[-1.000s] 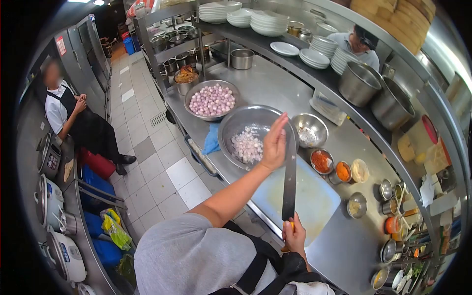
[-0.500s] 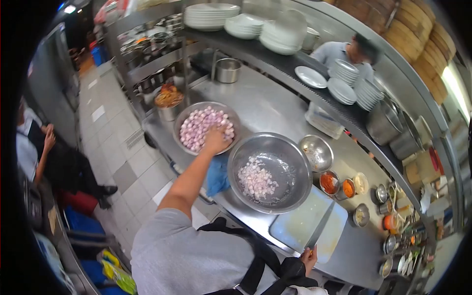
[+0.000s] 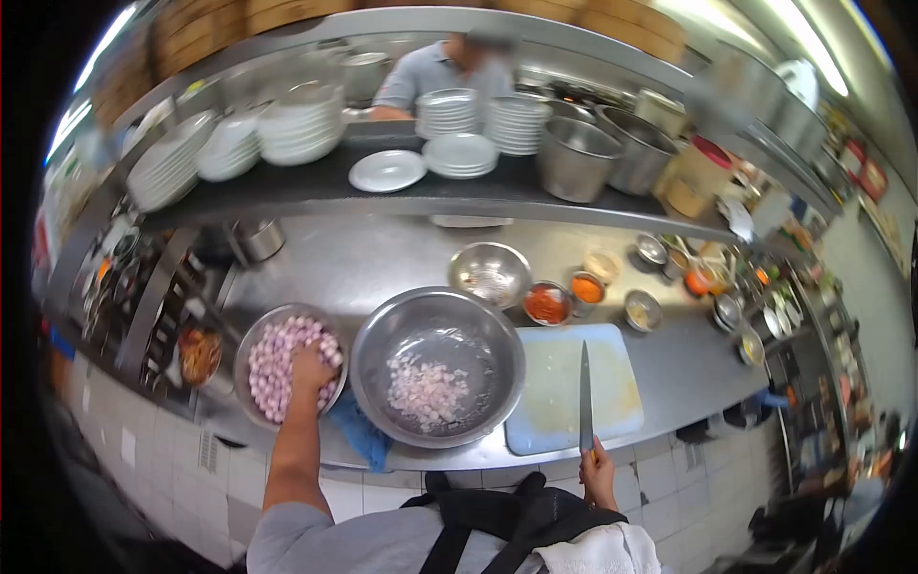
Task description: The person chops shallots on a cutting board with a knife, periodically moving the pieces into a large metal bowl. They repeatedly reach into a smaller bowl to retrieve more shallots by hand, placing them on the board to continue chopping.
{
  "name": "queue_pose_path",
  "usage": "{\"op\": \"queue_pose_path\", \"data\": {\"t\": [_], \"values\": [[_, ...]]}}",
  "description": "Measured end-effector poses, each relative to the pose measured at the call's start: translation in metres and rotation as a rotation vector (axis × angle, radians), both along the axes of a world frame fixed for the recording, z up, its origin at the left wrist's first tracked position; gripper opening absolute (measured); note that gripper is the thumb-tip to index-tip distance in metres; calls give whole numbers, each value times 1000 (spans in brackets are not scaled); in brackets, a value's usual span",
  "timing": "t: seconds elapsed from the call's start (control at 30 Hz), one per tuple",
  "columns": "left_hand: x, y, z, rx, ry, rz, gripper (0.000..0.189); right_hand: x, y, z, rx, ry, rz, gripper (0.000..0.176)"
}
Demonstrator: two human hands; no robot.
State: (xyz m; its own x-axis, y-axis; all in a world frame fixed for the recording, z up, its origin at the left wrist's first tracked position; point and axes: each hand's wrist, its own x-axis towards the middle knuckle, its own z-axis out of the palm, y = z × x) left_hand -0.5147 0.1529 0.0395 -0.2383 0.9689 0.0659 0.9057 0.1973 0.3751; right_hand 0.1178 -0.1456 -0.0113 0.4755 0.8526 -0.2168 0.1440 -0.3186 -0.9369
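My left hand (image 3: 310, 367) reaches into a metal bowl (image 3: 251, 409) full of peeled shallots (image 3: 273, 368). Its fingertips are down among them, so I cannot see how they are closed. In my right hand (image 3: 598, 471) is the handle of a long kitchen knife (image 3: 585, 397). The blade points away from me over a pale cutting board (image 3: 545, 383). Between the shallots and the board stands a large metal basin (image 3: 382, 325), with chopped shallots (image 3: 427, 390) lying on its bottom. A blue cloth (image 3: 360, 435) hangs at the counter edge, below the gap between the two bowls.
Beyond the basin are a smaller metal bowl (image 3: 490, 273) and containers of red paste (image 3: 547, 304) and orange seasoning (image 3: 587, 287). A shelf (image 3: 316, 196) above the counter carries stacked white plates (image 3: 301, 129) and metal pots (image 3: 579, 158). Another person (image 3: 440, 77) stands behind it.
The head view has swung to the right, so the counter now lies straight across. My left hand is still in the shallots, and my right hand still holds the knife over the board.
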Motion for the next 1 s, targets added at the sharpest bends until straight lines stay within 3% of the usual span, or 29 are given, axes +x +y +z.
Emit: {"op": "queue_pose_path", "data": {"t": [0.03,0.1,0.17,0.27,0.33,0.4,0.57,0.7,0.77,0.8,0.83,0.87,0.9,0.97,1.0], "values": [[0,2,1,0,4,-28,87,1,-4,-2,6,-15,-2,56],[-18,19,-41,141,95,-63,83,-4,-10,2,-13,-37,-93,54],[-19,20,-36,94,-10,-92,79,-4,-22,-4,-36,-60,-62,53],[-49,47,-80,111,7,-71,77,-6,-37,-8,-100,-158,-112,51],[-30,37,-63,142,77,-32,71,-5,-40,-28,-124,-253,-113,51],[-19,30,-41,15,73,-18,64,-4,-37,-31,-138,-220,-134,51],[-21,29,-53,180,100,-58,62,11,-23,-22,-163,-293,-30,53],[-42,39,-77,271,-130,-103,49,9,-17,-9,-210,-202,-22,56],[-49,43,-80,349,-464,-102,40,10,-18,-18,-107,-173,-35,59],[-17,17,-29,187,-688,8,39,10,-18,-17,-101,-176,-32,60],[-32,27,-49,180,-685,11,39,10,-20,-16,-109,-174,-31,60],[-45,42,-65,246,-850,62,40,10,-20,-14,-119,-137,-33,59],[-45,43,-63,316,-1015,117,40,12,-19,-11,-128,-101,-34,59],[-57,34,-55,196,-1072,173,48,15,-18,-6,-165,-57,-33,59],[-67,35,-59,280,-1256,169,52,15,-18,-4,-199,-7,-40,59]]}}
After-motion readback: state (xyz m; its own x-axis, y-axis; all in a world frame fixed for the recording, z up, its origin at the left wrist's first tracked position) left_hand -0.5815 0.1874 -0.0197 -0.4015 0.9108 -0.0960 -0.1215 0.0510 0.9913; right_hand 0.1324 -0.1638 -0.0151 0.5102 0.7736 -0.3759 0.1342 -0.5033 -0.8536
